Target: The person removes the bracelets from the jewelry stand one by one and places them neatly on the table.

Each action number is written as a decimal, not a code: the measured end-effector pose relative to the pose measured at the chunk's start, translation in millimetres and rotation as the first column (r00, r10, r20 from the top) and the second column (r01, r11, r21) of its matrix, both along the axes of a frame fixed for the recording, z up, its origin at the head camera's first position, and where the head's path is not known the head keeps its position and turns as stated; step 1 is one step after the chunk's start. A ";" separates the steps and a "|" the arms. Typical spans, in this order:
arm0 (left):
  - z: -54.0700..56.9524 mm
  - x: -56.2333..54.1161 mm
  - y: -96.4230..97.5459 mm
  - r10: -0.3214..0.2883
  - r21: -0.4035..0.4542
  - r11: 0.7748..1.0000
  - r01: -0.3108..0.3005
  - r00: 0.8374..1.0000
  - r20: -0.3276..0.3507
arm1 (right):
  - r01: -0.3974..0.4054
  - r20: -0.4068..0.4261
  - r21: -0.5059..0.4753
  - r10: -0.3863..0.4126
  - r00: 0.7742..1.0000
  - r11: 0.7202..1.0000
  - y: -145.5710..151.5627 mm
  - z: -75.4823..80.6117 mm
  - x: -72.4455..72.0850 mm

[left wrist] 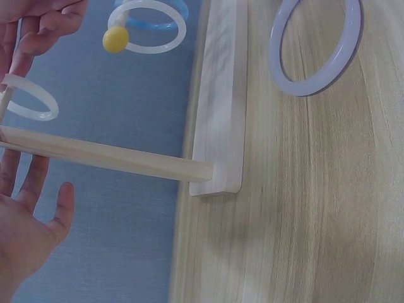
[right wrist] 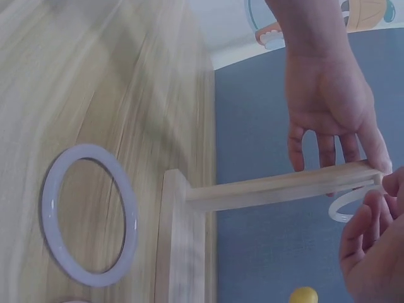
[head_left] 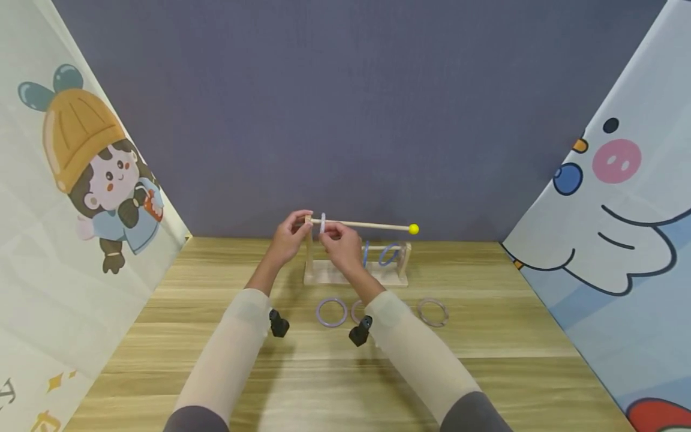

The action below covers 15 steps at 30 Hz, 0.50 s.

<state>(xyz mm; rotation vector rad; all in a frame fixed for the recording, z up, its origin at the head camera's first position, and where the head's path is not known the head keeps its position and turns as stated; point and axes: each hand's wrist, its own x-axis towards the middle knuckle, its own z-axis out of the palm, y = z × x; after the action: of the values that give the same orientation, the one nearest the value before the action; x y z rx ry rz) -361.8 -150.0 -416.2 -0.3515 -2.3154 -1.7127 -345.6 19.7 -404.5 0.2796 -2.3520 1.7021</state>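
Note:
A wooden rack stands at the back of the table, its pale base (head_left: 320, 277) under a tall post (right wrist: 271, 191). From the post's top a thin upper rod (head_left: 372, 225) runs right to a yellow ball (head_left: 413, 229). My left hand (head_left: 286, 239) holds the top of the post, thumb in front and fingers behind. Close to the post, a whitish ring (head_left: 323, 222) hangs around the upper rod. Its lower edge is pinched between the thumb and fingers of my right hand (head_left: 344, 246). Two blue rings (head_left: 387, 255) hang on the lower rod, partly behind my right hand.
On the table in front of the rack lie a lilac ring (head_left: 317, 312), a pinkish ring (head_left: 354, 312) partly hidden by the right forearm, and another pinkish ring (head_left: 421, 308) further right. A dark wall panel (head_left: 345, 120) rises behind the rack; printed panels flank the table.

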 end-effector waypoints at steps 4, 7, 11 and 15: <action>-0.1 0.1 -1.1 0.005 -0.005 1.000 -0.005 1.000 0.004 | 0.005 0.005 -0.015 -0.005 1.000 1.000 2.8 -1.9 0.1; 0.0 0.2 -1.8 0.005 -0.009 1.000 -0.005 1.000 0.004 | 0.001 -0.013 -0.032 -0.001 1.000 0.999 5.7 -2.7 1.3; 0.2 0.1 -1.3 0.001 -0.003 1.000 -0.001 1.000 -0.002 | -0.005 -0.042 -0.056 0.003 0.999 0.998 10.8 -3.5 2.6; -0.2 -0.4 -0.8 -0.001 0.002 1.000 0.001 1.000 -0.003 | 0.004 -0.058 -0.059 -0.007 0.998 0.998 16.9 -4.8 3.2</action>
<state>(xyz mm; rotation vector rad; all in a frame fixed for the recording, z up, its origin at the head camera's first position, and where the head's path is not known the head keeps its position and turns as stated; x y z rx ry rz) -362.3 -150.8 -416.4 -0.3548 -2.3114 -1.7140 -342.4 36.6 -409.3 0.3074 -2.2558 1.7331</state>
